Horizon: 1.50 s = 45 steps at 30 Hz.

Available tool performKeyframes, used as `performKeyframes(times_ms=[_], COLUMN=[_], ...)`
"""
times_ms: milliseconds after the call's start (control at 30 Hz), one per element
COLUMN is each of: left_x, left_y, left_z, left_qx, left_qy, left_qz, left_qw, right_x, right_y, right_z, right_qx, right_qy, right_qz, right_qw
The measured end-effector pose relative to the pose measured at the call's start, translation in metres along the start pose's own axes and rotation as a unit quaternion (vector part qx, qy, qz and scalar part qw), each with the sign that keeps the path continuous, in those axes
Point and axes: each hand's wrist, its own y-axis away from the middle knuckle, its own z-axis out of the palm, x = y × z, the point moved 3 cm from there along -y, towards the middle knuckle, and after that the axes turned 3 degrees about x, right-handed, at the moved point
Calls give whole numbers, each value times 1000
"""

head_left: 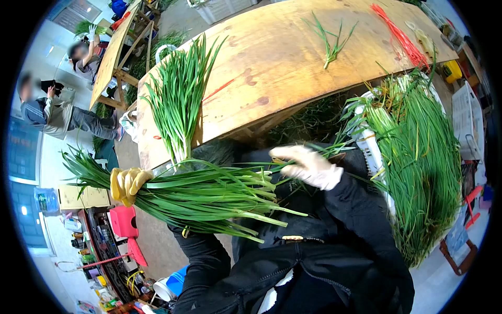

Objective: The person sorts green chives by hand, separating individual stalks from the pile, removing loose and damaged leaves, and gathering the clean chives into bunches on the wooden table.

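My left hand (129, 186), in a yellowish glove, is closed around a thick bunch of green stalks (204, 196) held sideways in front of my body, its pale ends pointing right. Just right of those ends is my right hand (306, 165), in a pale glove, blurred, with fingers stretched out near a few loose blades. Another bunch (180, 99) lies on the wooden table (261, 68), pale ends at the near edge. To my right, a white basket (372, 152) is heaped with long green stalks (418, 157).
A small sprig (330, 49) and red strips (400, 36) lie on the table's far side. At the upper left, two people (86, 60) are near a second wooden table (110, 63). A red dustpan (124, 222) and cluttered shelving are at the lower left.
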Motion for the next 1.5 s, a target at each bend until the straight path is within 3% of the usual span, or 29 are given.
performKeyframes(times_ms=[67, 100, 167, 200, 233, 300, 367, 433, 467, 500, 533, 600, 633, 667, 700, 733, 767, 833, 867, 933, 1033, 1067, 1100, 1167, 1233, 1300, 1400, 1433, 1500], left_x=[-1, -4, -12, -10, -11, -10, -3, 19, 23, 32, 29, 29, 23, 15, 7, 6, 6, -27, -23, -23, -25, -27, -33, -41, -45, -47, -48, -48, -48], left_y=[0, -11, -6, -5, -6, -4, -2, 0, 3, 8, 6, 6, 6, 6, 4, 5, 5, -1, 6, 11, 18, 20, 19, 17, 16, 13, 7, 6, 2], left_z=[-5, 3, 3, 5, 3, 2, -2, -7, -8, -9, -9, -16, -16, -19, -21, -25, -29, -28, -36, -45, -55, -56, -54, -57, -60, -64, -66, -68, -65], left_qx=[14, 0, 27, 24, 22, 15, 14, -3, 25, 66, 70, 95, 115, 129, 144, 179, 212, 283, 352, 399, 424, 439, 454, 456, 477, 471, 509, 497, 515], left_qy=[-20, -32, -18, -11, -12, 5, 5, -85, -99, -118, -125, -144, -152, -138, -123, -141, -160, -101, -107, -224, -253, -253, -252, -264, -217, -212, -238, -225, -236], left_qz=[-58, -77, -39, -38, -37, -8, 7, -52, -45, -13, -19, -20, -7, -7, -9, -8, -8, 21, 52, 15, -54, -58, -62, -96, -104, -132, -141, -157, -157], left_qw=[998, 997, 999, 999, 999, 1000, 1000, 995, 994, 991, 989, 985, 982, 982, 982, 974, 964, 954, 928, 889, 868, 860, 852, 844, 845, 846, 815, 823, 809], right_x=[-9, -12, 7, 5, 9, 4, 28, 57, 64, 68, 63, 55, 41, 26, 1, -11, -27, -30, -26, -16, 13, 26, 36, 22, 31, 20, 38, 38, 36], right_y=[-9, -21, -17, -14, -13, -12, -2, 20, 32, 39, 44, 59, 48, 37, 30, 25, 16, 2, -1, 0, -6, -6, -6, -4, -1, 0, 7, 10, 24], right_z=[9, 19, 33, 31, 34, 21, 7, -8, -28, -41, -42, -50, -51, -48, -39, -29, -24, -12, -6, 1, -12, -24, -33, -54, -56, -73, -86, -94, -108], right_qx=[-13, 23, -13, 42, 77, 137, 198, 247, 173, 69, 66, 32, 106, 76, 35, -10, -42, 23, 5, -80, -29, -16, -1, -41, -9, 1, 27, -33, -135], right_qy=[-13, -2, -241, -222, -404, -485, -609, -572, -209, 187, 187, 514, 350, 163, -95, -187, -110, 101, 89, 55, 4, -200, -393, -352, -226, 57, 56, 254, 409], right_qz=[-13, -74, 116, 118, 158, 158, 122, 116, 161, 176, 174, 325, 165, 69, 97, 57, 30, -102, -56, 82, 37, 129, 214, 240, 237, 187, 201, 172, 208], right_qw=[1000, 997, 963, 967, 898, 849, 758, 773, 949, 964, 965, 793, 916, 981, 990, 981, 993, 989, 995, 992, 999, 971, 894, 904, 945, 981, 978, 951, 878])
